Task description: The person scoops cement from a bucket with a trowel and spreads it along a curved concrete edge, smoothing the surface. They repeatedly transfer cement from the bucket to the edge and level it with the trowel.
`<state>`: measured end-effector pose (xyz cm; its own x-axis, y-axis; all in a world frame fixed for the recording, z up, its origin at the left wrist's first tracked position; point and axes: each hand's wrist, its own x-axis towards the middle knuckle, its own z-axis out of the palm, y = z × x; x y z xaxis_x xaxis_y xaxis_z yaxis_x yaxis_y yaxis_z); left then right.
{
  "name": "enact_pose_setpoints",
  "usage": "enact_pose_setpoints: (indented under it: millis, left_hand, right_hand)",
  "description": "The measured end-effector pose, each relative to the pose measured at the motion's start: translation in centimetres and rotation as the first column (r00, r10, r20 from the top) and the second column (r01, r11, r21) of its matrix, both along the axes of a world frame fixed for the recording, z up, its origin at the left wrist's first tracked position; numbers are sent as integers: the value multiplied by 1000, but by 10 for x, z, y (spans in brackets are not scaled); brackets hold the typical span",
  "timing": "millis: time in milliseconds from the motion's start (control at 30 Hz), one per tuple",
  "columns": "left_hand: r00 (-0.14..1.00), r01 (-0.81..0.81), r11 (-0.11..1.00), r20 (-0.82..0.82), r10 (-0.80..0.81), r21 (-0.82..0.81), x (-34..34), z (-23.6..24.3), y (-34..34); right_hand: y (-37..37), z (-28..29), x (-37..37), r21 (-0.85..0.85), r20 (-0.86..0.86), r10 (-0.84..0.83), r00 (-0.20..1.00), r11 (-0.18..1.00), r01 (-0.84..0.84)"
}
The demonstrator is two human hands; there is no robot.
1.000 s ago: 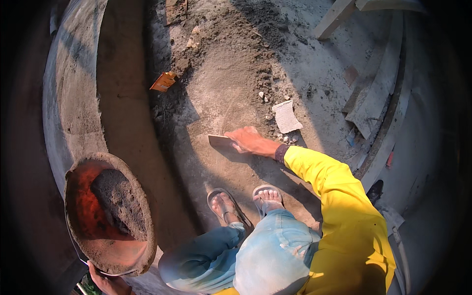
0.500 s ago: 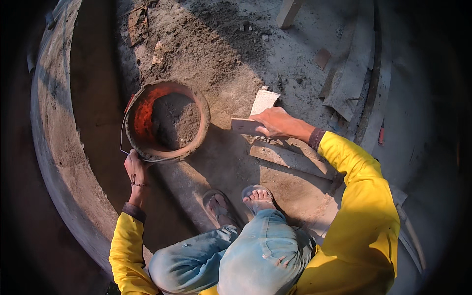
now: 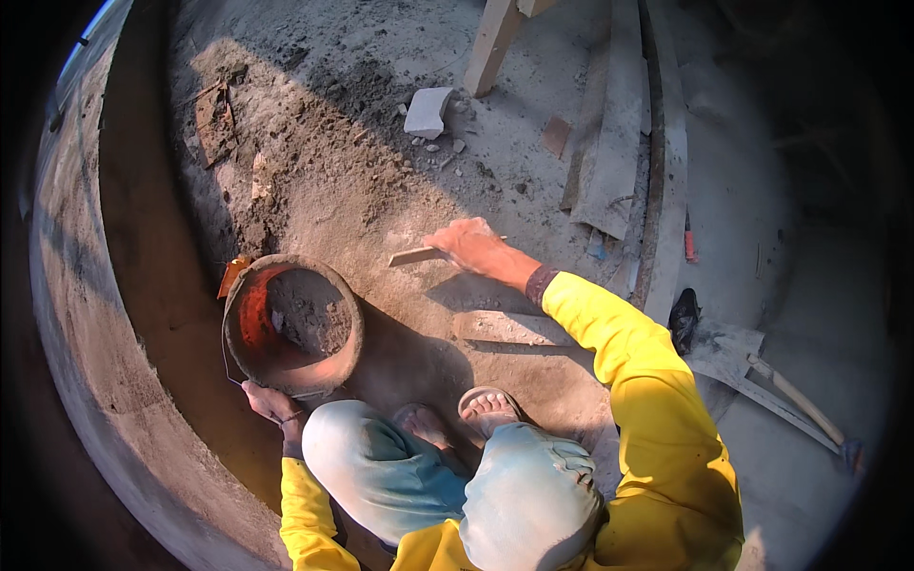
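Note:
At the left stands a clay-smeared bucket [image 3: 350, 328], reddish-orange inside and tilted a little, partly filled with grey sandy mix [image 3: 309, 309]. My left hand [image 3: 271, 402] is closed at its near-left rim, on the thin wire handle [image 3: 225, 347]; the fingertips are partly hidden. My right hand [image 3: 471, 249] is closed around a small flat wooden board [image 3: 417, 256], seen nearly edge-on above the sandy ground, to the right of the bucket and beyond it. Farther off, a white curved slab piece [image 3: 427, 111] lies on the ground, apart from my hand.
A plank [image 3: 509, 328] lies just nearer than my right hand. Long boards [image 3: 614, 143] and a wooden post [image 3: 490, 48] are at the far right. A hammer [image 3: 795, 392] rests at the right. A curved wall edge [image 3: 105, 314] runs along the left.
The white slab piece, next to my right hand before, now lies farther away. My right hand has turned the board nearly edge-on. The view has shifted, and the bucket appears nearer to my knees.

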<state>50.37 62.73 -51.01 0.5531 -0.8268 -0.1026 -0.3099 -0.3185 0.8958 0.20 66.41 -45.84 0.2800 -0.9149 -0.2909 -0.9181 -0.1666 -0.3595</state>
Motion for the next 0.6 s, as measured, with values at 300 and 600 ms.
enact_pose_setpoints:
  millis: [300, 600]
  left_hand:
    - [998, -19, 999, 59, 17, 31, -12, 7, 10]
    - [989, 27, 999, 146, -33, 40, -1, 3, 1]
  right_hand:
    - [-38, -17, -42, -305, 156, -328, 932, 881, 361]
    - [-28, -2, -200, -285, -117, -881, 458, 472, 834]
